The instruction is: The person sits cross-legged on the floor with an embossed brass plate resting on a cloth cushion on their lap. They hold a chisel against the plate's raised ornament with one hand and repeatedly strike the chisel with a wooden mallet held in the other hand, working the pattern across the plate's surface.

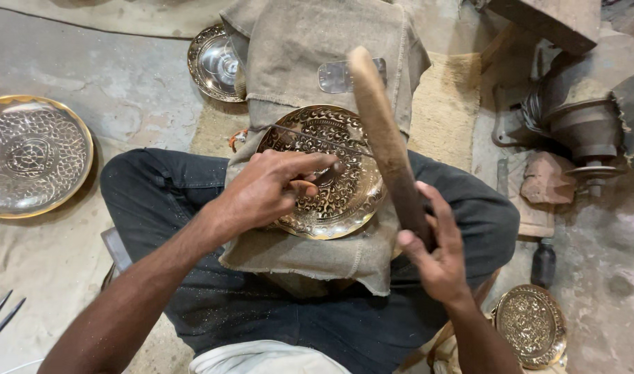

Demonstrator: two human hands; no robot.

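1. The burlap cloth is the largest thing here, draped over a raised support and down across the person's lap, over dark trousers.
2. A large patterned plate with a gold rim lies flat on the concrete floor, well apart to the left.
3. The engraved brass plate rests tilted on the cloth, between the knees, its scrollwork face up.
4. The left hand comes in from the lower left, forearm stretched forward, knuckles up, lying on the plate's left part. Its fingers are pinched together on a thin metal chisel, which slants across the plate's upper half.
5. The right hand is raised at the plate's right edge, wrist bent back, fingers wrapped around the lower end of a wooden mallet. The mallet stands tilted up and leftward, crossing in front of the plate's right side and hiding part of it.
6. A silvery bowl-like plate sits behind the cloth, partly covered by it.
7. A small engraved brass dish lies near the right knee.
8. A small dark bottle stands just above that dish.
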